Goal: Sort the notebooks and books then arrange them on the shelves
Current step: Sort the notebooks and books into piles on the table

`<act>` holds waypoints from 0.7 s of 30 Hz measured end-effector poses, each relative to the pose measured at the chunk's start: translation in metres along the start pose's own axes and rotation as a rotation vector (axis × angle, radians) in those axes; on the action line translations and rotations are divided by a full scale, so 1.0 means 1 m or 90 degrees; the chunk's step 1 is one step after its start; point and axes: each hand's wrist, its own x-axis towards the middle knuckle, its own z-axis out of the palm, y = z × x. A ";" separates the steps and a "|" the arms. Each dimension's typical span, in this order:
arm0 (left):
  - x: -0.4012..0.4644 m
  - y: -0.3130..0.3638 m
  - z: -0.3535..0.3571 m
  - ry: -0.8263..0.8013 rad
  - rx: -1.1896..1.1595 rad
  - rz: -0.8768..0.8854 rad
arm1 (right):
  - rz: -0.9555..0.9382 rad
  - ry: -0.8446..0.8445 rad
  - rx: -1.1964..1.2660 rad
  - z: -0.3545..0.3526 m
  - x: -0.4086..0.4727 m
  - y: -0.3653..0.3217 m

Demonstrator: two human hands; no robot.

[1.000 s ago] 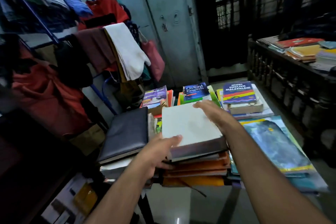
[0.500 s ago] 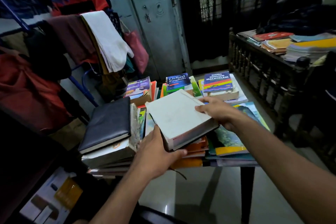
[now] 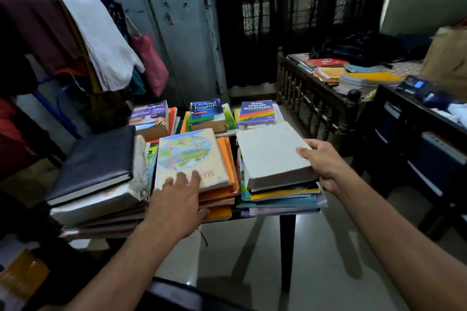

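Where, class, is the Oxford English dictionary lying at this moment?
In the head view the Oxford English dictionary tops the middle pile in the table's far row, between the purple-covered book on its left and the Hindi English Malayalam dictionary on its right.

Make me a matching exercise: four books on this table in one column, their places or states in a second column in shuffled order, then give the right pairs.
Column one:
1. thick white book
2. illustrated book
3. black diary
4. Oxford English dictionary

Column two:
A. top of the left near stack, untouched
B. far row, middle stack
C. top of the right near stack, gripped by the right hand
D. top of the middle near stack, under the fingers of the left hand

Pairs: 1-C, 2-D, 3-A, 4-B
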 end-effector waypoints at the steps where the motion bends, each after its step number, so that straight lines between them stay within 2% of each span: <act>1: 0.001 0.000 -0.001 -0.006 0.001 0.001 | -0.002 -0.014 -0.036 0.002 0.000 0.001; 3: 0.001 -0.001 -0.005 -0.026 -0.008 0.000 | -0.038 -0.031 -0.175 0.010 -0.001 -0.001; 6: 0.000 -0.005 -0.013 -0.047 -0.047 0.004 | -0.147 0.024 -0.483 0.027 -0.012 -0.013; 7: -0.003 -0.007 -0.017 -0.044 -0.078 0.005 | -0.197 0.028 -0.515 0.036 -0.023 -0.020; 10: -0.017 -0.025 -0.029 0.064 -0.206 0.031 | -0.380 -0.084 -0.403 0.080 -0.054 -0.046; 13: -0.058 -0.069 -0.033 0.281 -0.413 0.008 | -0.501 -0.253 -0.274 0.151 -0.093 -0.067; 15: -0.098 -0.114 -0.025 0.414 -0.510 -0.082 | -0.537 -0.352 -0.189 0.209 -0.124 -0.077; 17: -0.146 -0.175 -0.001 0.508 -0.548 -0.235 | -0.525 -0.483 -0.148 0.277 -0.163 -0.081; 19: -0.202 -0.248 0.038 0.571 -0.520 -0.424 | -0.506 -0.624 -0.160 0.356 -0.208 -0.077; 21: -0.259 -0.311 0.083 0.595 -0.473 -0.595 | -0.494 -0.720 -0.187 0.432 -0.249 -0.064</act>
